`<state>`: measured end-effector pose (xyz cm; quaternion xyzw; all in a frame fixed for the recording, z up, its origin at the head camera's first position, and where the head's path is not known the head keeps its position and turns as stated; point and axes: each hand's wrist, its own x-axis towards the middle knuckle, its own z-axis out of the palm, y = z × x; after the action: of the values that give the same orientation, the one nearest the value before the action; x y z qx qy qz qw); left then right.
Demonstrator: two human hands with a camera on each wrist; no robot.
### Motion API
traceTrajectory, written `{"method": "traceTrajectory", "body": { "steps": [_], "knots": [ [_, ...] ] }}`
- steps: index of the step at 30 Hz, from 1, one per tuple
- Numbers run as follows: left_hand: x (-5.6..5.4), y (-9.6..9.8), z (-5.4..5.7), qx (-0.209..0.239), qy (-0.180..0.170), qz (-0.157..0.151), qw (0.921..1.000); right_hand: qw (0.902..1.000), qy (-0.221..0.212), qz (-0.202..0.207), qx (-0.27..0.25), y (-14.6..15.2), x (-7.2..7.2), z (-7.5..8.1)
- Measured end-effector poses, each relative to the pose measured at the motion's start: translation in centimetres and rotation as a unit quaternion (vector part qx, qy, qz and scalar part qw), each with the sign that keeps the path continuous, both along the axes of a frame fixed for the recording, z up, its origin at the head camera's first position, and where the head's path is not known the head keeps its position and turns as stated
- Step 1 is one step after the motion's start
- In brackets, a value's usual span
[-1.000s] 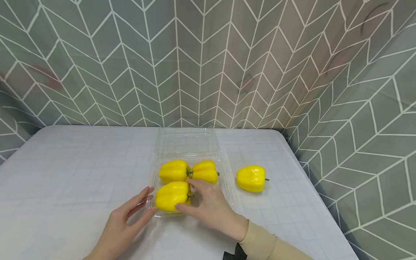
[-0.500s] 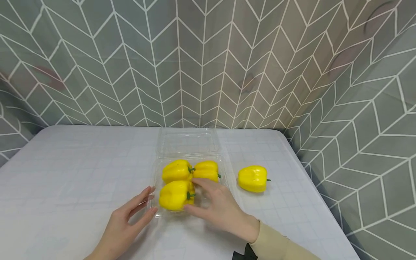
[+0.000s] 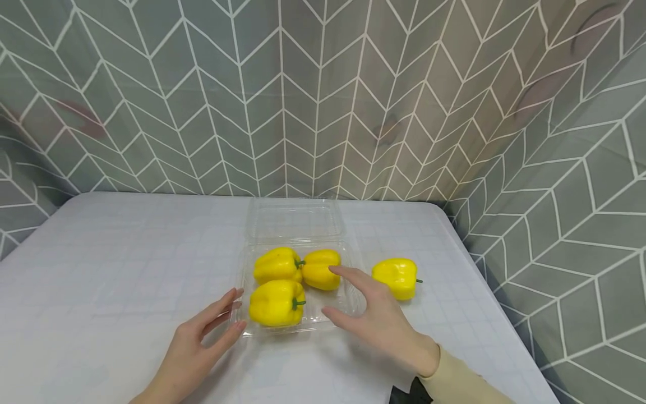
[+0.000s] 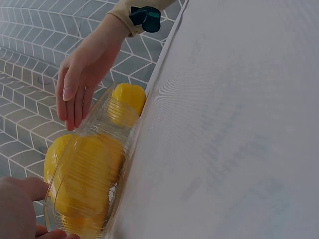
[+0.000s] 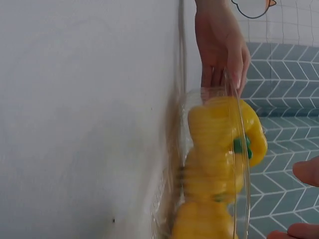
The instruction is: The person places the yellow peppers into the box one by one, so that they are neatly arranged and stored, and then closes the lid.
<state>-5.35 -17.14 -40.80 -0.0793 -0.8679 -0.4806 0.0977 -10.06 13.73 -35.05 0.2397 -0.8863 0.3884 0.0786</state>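
Note:
Three yellow bell peppers lie in the clear plastic clamshell container (image 3: 323, 324): a front pepper (image 3: 276, 303), a back-left pepper (image 3: 276, 265) and a back-right pepper (image 3: 321, 270). My left hand (image 3: 194, 345) holds the container's left edge, its thumb near the front corner; the left wrist view shows the thumb at the rim. Above the front-right part of the container, my right hand (image 3: 383, 314) is spread with nothing between thumb and fingers. Another yellow pepper (image 3: 396, 278) sits on the table right of the container, partly behind the right hand.
The container's lid (image 3: 295, 219) lies folded back behind it on the white-covered table (image 3: 126, 269). A grey patterned curtain (image 3: 298, 101) hangs along the table's back and right sides. A black strap piece (image 3: 411, 393) shows by the right sleeve.
My right hand has let go of the front pepper and moved right, away from it. That pepper has settled slightly rightward in the container. The left hand has stayed at the container's edge.

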Motion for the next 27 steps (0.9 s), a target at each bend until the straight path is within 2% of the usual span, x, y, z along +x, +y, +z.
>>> {"method": "traceTrajectory", "body": {
  "steps": [6, 15, 20, 27],
  "knots": [
    [0.0, 0.0, 0.0, 0.002, -0.002, 0.002, 1.0, 0.9989, 0.047, -0.01, 0.002, 1.9, -0.5, 0.0],
    [0.1, 0.0, 0.1, 0.003, -0.009, 0.003, 1.0, 0.9956, 0.075, -0.056, 0.004, 5.2, -1.2, -0.5],
    [0.0, -0.1, 0.0, 0.009, -0.007, 0.001, 0.9999, 0.9912, 0.107, -0.075, 0.017, 7.0, -1.7, -0.8],
    [0.0, -0.2, 0.0, 0.012, -0.004, -0.002, 0.9999, 0.9858, 0.129, -0.104, 0.027, 9.5, -2.0, -1.4]
  ]
}}
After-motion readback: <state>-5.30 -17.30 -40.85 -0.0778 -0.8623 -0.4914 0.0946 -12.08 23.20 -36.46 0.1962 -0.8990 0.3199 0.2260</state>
